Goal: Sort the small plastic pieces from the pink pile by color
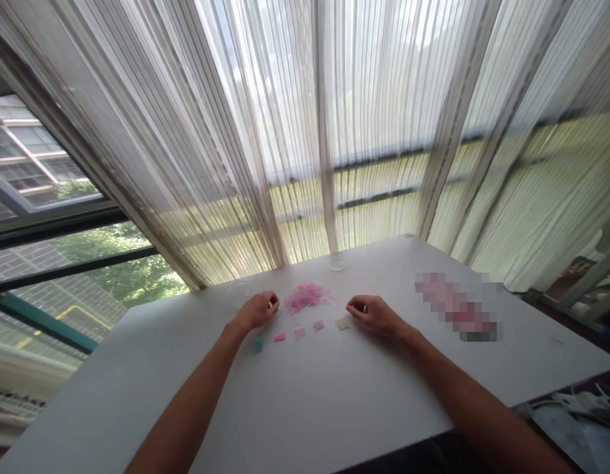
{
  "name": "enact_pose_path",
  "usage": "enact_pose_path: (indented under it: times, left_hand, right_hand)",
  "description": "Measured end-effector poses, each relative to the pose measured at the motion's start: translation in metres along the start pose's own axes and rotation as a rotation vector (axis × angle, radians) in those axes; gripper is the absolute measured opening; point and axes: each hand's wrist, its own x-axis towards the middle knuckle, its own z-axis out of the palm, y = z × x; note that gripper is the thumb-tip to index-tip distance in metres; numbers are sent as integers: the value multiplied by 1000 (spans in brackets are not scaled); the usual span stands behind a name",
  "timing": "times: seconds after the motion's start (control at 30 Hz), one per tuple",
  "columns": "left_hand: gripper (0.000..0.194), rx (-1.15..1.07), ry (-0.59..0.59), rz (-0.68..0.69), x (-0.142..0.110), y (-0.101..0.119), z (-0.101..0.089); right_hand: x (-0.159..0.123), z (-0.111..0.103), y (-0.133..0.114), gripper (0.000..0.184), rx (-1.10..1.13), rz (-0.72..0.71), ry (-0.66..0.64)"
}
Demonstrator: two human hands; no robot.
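Observation:
A loose heap of small, thin pink and purple pieces point(307, 298) lies on the white table, between my two hands. Just left of it, my left hand point(259, 311) is closed, its fingertips curled together near the heap's edge. To the right, my right hand point(377, 314) rests with thumb and fingers pinched together. Whether either hand holds a small piece is hidden. In a row nearer me are a teal group point(258, 344), a bright pink group point(280, 338), a pale pink group point(300, 333), a mauve group point(319, 326) and a cream group point(342, 323), the last beside my right hand.
A clear round dish or lid point(336, 264) sits at the table's point(285, 408) back edge, and a fainter clear one point(242, 288) behind my left hand. A blurred-out pinkish patch point(456, 306) lies on the right. Pleated curtains point(305, 131) hang behind; cables point(576, 401) lie at lower right.

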Motion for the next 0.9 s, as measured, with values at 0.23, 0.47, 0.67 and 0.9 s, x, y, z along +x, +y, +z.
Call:
enact_pose_path:
  times: [0.23,0.47,0.67,0.9]
  left_hand:
    - [22,-228,150,14,-17,23,-10]
    - [20,-479,234,89,-59,62,9]
    - [9,-536,224,205,-70,82,29]
    - [5,-575,206,252,-77,88,39]
  right_hand:
    - [1,7,0,23,21,-33,79]
    - [-8,22,-27,19,20,-255,163]
    - [-17,41,-47,23,-4,-481,130]
    - [-19,49,-46,10,-51,-577,72]
